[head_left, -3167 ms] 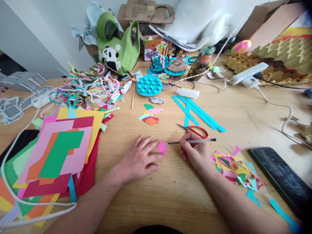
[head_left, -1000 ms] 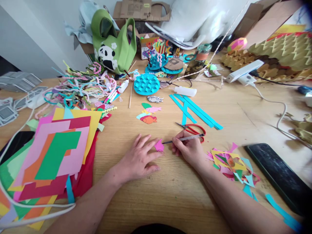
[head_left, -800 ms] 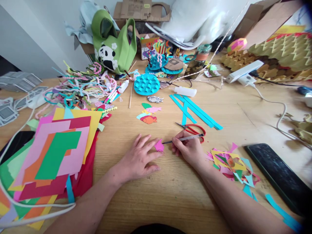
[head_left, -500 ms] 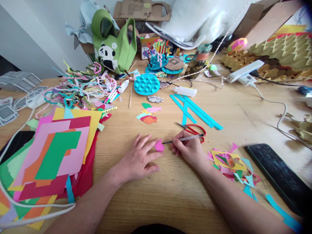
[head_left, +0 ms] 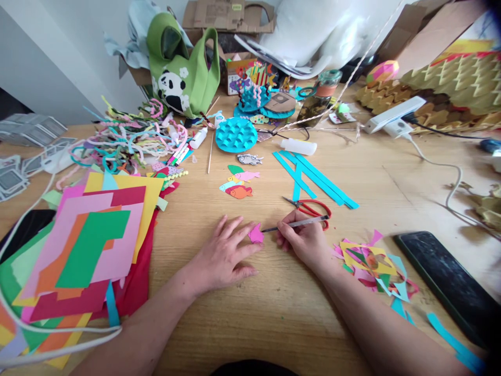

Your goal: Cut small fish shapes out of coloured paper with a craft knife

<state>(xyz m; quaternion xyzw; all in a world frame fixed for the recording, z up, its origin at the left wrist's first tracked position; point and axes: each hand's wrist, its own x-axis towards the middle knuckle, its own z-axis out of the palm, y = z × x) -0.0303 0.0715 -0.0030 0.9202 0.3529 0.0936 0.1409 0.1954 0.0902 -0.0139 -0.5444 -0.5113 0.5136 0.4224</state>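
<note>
And here is the left hand (head_left: 225, 250), flat on the wooden table (head_left: 250, 329), fingers spread wide, with a small magenta paper fish (head_left: 256, 234) sitting between the tips of its index and middle fingers! Across from it, the right hand (head_left: 300, 239) has its fingers closed around a slim pen (head_left: 299, 223), held in a writing grip, the dark tip right at the fish's edge (whether it actually touches is too fine to call).

Just beyond the right hand lie the red-handled scissors (head_left: 313, 209), the pen crossing in front of one handle. Farther up the table, a cluster of paper fish (head_left: 241, 192) overlaps in orange, pink, yellow and pale blue, and to its right the blue paper strips (head_left: 323, 180) cross one another. Over on the right, a heap of paper scraps (head_left: 385, 263) lies beside a dark phone (head_left: 442, 284); on the left, coloured sheets (head_left: 92, 250) pile up in untidy layers!
</note>
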